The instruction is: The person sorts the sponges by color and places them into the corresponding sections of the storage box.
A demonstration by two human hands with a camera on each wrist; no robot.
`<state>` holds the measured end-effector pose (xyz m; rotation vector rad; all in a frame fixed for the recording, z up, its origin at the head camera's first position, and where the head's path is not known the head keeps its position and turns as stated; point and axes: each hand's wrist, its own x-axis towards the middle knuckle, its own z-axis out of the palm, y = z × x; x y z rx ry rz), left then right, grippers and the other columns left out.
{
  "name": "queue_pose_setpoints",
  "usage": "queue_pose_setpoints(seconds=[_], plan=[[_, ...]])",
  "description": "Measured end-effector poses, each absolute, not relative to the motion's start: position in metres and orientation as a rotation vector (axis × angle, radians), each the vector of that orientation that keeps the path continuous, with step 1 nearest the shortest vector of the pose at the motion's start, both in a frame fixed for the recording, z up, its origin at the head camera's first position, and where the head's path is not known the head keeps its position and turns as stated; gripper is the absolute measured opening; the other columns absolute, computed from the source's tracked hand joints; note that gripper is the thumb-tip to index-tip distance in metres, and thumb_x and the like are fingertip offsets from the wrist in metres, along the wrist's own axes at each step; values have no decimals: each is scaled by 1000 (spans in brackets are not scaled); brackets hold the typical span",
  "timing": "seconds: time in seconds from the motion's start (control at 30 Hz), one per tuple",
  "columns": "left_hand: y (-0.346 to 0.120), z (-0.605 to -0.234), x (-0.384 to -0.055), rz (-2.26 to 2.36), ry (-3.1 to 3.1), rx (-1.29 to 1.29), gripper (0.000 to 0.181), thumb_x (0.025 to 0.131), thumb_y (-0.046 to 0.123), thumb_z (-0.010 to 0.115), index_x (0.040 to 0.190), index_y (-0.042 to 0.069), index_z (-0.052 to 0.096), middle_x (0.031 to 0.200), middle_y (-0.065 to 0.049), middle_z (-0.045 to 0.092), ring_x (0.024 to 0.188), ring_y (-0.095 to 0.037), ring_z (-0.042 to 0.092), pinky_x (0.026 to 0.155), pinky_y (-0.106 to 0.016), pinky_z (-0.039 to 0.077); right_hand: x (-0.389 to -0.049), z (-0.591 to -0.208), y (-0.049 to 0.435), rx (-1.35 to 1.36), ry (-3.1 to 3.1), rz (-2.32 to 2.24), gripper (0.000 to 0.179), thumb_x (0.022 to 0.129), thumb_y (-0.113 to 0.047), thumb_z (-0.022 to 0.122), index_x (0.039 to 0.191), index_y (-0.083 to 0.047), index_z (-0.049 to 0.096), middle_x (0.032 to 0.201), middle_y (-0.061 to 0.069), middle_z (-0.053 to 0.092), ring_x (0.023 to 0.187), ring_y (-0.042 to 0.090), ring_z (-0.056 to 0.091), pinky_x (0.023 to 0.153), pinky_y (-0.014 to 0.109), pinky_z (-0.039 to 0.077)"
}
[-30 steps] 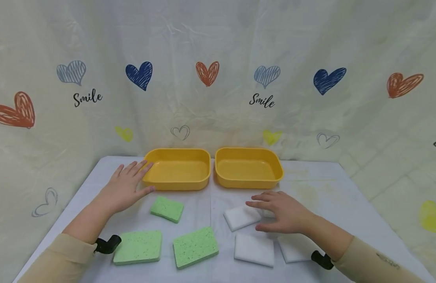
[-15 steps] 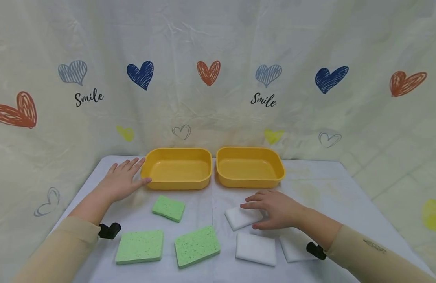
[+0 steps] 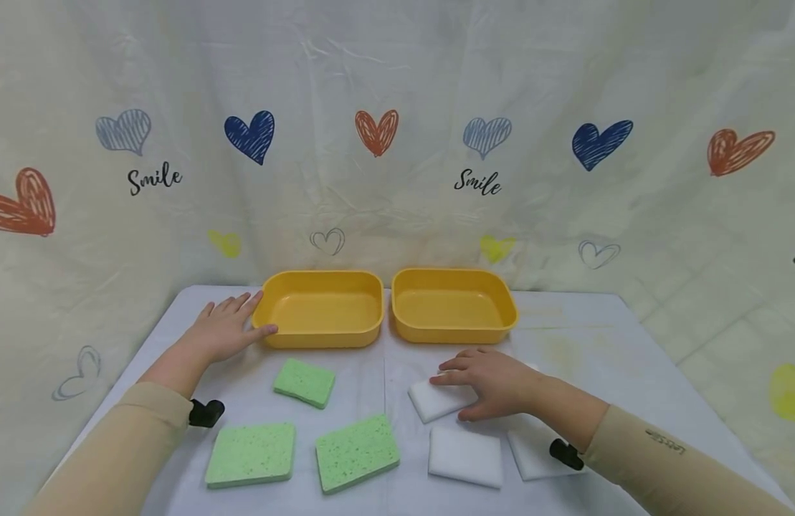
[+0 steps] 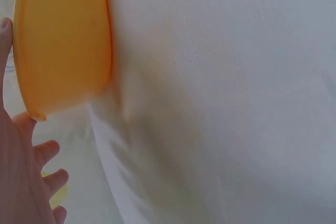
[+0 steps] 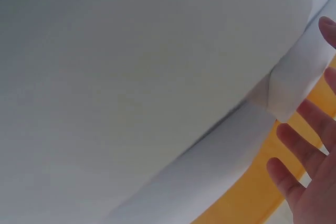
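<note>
Leftward shift of right hand since earlier frame; spread, holding nothing. White pad partly beneath, leftward, nearest this hand, long axis crosswise. Left hand spread, at left end of yellow tub.

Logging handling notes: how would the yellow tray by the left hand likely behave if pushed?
Low and broad, the yellow tray would probably slide rather than tip. Its thin walls suggest it is light yet fairly stiff; their smooth surface may be slippery.

Pale curtain with printed hearts behind white tablecloth
</note>
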<state>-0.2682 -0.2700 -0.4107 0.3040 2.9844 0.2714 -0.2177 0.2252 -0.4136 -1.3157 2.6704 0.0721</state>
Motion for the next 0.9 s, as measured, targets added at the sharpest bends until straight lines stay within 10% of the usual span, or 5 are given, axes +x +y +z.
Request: queue_pose_setpoints(seconds=[0.9], plan=[[-272,-417,-273,327,2958,310,108,88,81,36,159,4,7,160,-29,13,144,-51,12,114,-68,-3,-221,-397,227,-1352,2680,4,56,88,-39,75,140,-36,57,134,-2,61,123,22,56,103,48,45]])
